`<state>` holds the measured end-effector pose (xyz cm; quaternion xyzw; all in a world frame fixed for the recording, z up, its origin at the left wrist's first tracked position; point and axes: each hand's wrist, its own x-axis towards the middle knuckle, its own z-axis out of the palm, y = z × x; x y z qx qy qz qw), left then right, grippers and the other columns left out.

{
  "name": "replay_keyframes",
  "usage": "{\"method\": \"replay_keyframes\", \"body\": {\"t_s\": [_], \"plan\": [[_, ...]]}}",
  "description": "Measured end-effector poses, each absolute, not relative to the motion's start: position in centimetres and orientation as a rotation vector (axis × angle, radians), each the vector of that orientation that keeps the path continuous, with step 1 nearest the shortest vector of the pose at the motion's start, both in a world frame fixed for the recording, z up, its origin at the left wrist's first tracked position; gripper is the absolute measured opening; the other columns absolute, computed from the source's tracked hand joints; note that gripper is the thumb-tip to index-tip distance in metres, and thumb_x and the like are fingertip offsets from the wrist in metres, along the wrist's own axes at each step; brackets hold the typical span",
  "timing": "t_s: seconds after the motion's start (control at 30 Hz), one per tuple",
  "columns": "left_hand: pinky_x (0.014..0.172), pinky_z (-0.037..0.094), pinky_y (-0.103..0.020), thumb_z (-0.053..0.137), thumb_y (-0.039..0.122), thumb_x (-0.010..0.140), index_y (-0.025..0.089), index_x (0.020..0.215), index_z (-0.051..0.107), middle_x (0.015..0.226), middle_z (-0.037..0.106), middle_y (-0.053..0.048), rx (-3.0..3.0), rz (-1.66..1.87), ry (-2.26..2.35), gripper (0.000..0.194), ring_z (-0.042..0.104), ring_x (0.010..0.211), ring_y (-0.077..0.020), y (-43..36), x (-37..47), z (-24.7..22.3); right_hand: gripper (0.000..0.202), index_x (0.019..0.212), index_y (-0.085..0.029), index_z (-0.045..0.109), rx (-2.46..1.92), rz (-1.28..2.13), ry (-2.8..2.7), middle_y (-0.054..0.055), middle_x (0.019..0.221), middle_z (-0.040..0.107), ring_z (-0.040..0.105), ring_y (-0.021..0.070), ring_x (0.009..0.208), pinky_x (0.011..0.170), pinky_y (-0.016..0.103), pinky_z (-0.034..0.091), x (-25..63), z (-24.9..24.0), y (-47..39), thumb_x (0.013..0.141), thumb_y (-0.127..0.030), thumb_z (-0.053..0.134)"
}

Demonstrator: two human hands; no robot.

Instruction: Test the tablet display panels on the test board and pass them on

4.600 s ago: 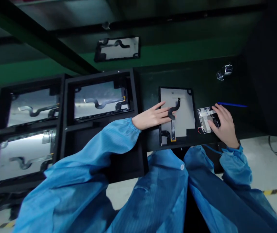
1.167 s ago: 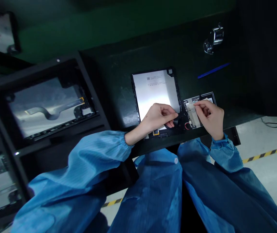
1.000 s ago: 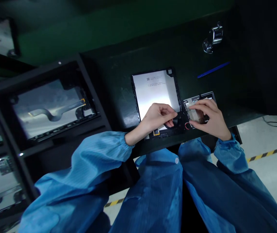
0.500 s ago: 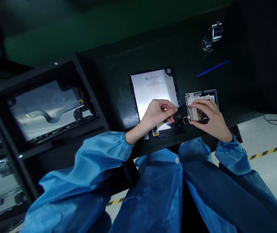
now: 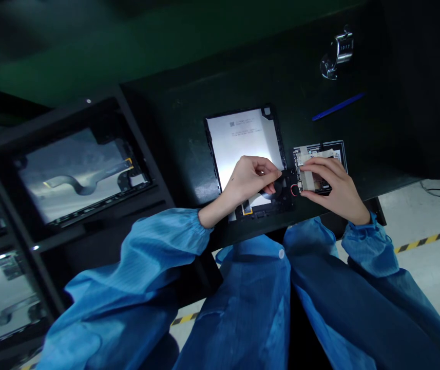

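Note:
A tablet display panel (image 5: 238, 144) with a bright silver-white back and a black frame lies on the dark worktop. My left hand (image 5: 252, 177) is over its lower right part, thumb and fingertips pinched on a thin black piece (image 5: 289, 177) at the panel's right edge. To the right sits a circuit board (image 5: 341, 154) with strips of pale tape on it. My right hand (image 5: 331, 185) holds this board, fingers over the tape and thumb near its lower left. A short red wire (image 5: 293, 190) curves between panel and board. My palms hide parts of both.
A blue pen-like stick (image 5: 338, 107) and a shiny metal tally counter (image 5: 343, 49) lie farther back on the right. At the left, a black tray (image 5: 142, 133) holds another display panel (image 5: 77, 169) with a ribbon cable. The worktop's front edge runs just below my hands.
Both hands keep nearly the same places and grips. The view has shifted very slightly; the panel and the board stay put.

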<state>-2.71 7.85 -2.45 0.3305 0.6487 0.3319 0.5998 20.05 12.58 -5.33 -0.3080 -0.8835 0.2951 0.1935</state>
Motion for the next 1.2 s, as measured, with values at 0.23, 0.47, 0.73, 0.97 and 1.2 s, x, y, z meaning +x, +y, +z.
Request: {"method": "replay_keyframes", "body": {"t_s": [0.23, 0.47, 0.73, 0.97, 1.2], "plan": [[0.043, 0.050, -0.017, 0.066, 0.005, 0.082, 0.013, 0.067, 0.067, 0.046, 0.061, 0.002, 0.776, 0.777, 1.509, 0.016, 0.057, 0.039, -0.0082, 8.00, -2.69, -2.52, 0.041, 0.130, -0.029, 0.058, -0.854, 0.853, -2.475, 0.006, 0.128, 0.064, 0.059, 0.0285, 0.123, 0.106, 0.048, 0.050, 20.10, -5.19, 12.56, 0.090, -0.028, 0.069], [0.043, 0.049, -0.016, 0.067, 0.005, 0.081, 0.012, 0.068, 0.068, 0.046, 0.060, 0.002, 0.781, 0.801, 1.514, 0.015, 0.057, 0.038, -0.0079, 8.03, -2.77, -2.67, 0.036, 0.125, -0.026, 0.060, -0.825, 0.842, -2.483, 0.007, 0.126, 0.065, 0.061, 0.0272, 0.121, 0.105, 0.046, 0.051, 20.13, -5.22, 12.67, 0.090, -0.028, 0.069], [0.043, 0.049, -0.017, 0.067, 0.005, 0.080, 0.012, 0.067, 0.068, 0.046, 0.060, 0.002, 0.812, 0.804, 1.509, 0.014, 0.057, 0.039, -0.0086, 8.11, -2.75, -2.79, 0.033, 0.123, -0.028, 0.061, -0.810, 0.859, -2.476, 0.006, 0.126, 0.065, 0.061, 0.0279, 0.121, 0.106, 0.049, 0.050, 20.21, -5.30, 12.70, 0.090, -0.028, 0.069], [0.043, 0.048, -0.017, 0.067, 0.007, 0.080, 0.013, 0.067, 0.068, 0.045, 0.059, 0.002, 0.839, 0.815, 1.501, 0.014, 0.056, 0.039, -0.0078, 8.14, -2.63, -2.97, 0.039, 0.129, -0.030, 0.063, -0.795, 0.861, -2.472, 0.006, 0.126, 0.065, 0.061, 0.0278, 0.120, 0.106, 0.050, 0.050, 20.16, -5.26, 12.74, 0.091, -0.025, 0.067], [0.043, 0.047, -0.016, 0.065, 0.006, 0.080, 0.013, 0.067, 0.068, 0.045, 0.059, 0.003, 0.853, 0.818, 1.486, 0.014, 0.055, 0.039, -0.0077, 8.18, -2.63, -3.16, 0.040, 0.132, -0.026, 0.065, -0.804, 0.787, -2.548, 0.009, 0.126, 0.062, 0.058, 0.0278, 0.115, 0.097, 0.046, 0.055, 19.61, -4.68, 12.34, 0.092, -0.022, 0.062]]}}
